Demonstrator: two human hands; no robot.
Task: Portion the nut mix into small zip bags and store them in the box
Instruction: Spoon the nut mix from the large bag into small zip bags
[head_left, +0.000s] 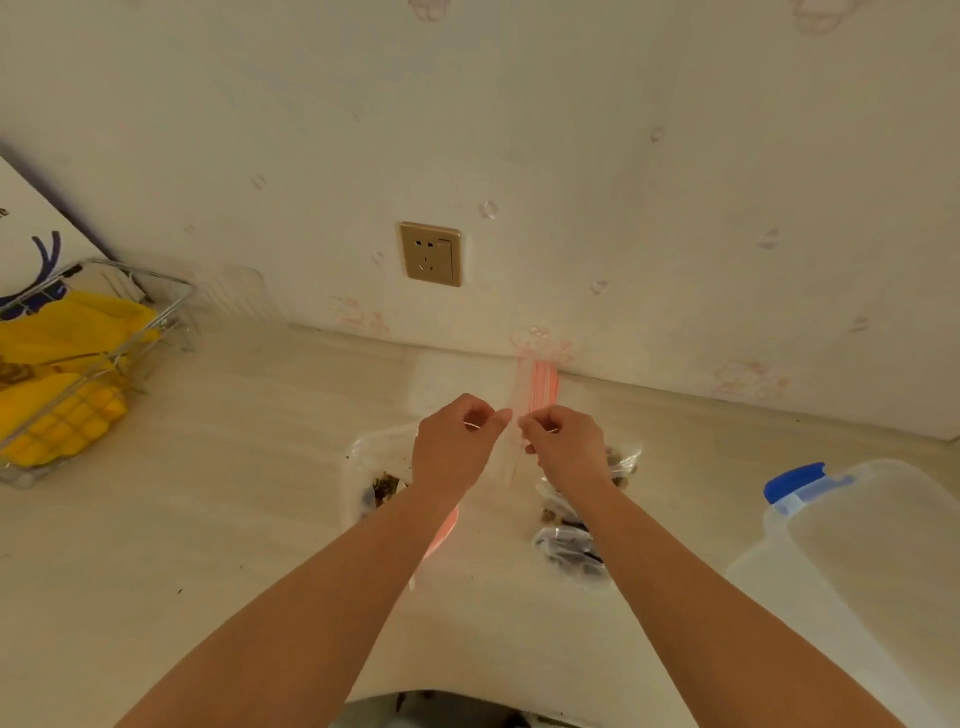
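My left hand (457, 441) and my right hand (563, 441) meet above the counter and pinch the two sides of a small clear zip bag (511, 457) that hangs between them. A stack of empty zip bags with red seal lines (540, 382) lies beyond the hands by the wall. Under my left wrist sits a large clear bag with nut mix (376, 480). Filled small bags of nuts (571, 548) lie under my right forearm. The clear plastic storage box with a blue clasp (872, 540) stands at the right.
A wire basket (98, 364) with yellow items stands at the left, against a white carton. A gold wall socket (431, 254) is on the wall ahead. Crumbs dot the pale counter (234, 519). The counter's front edge curves near my body.
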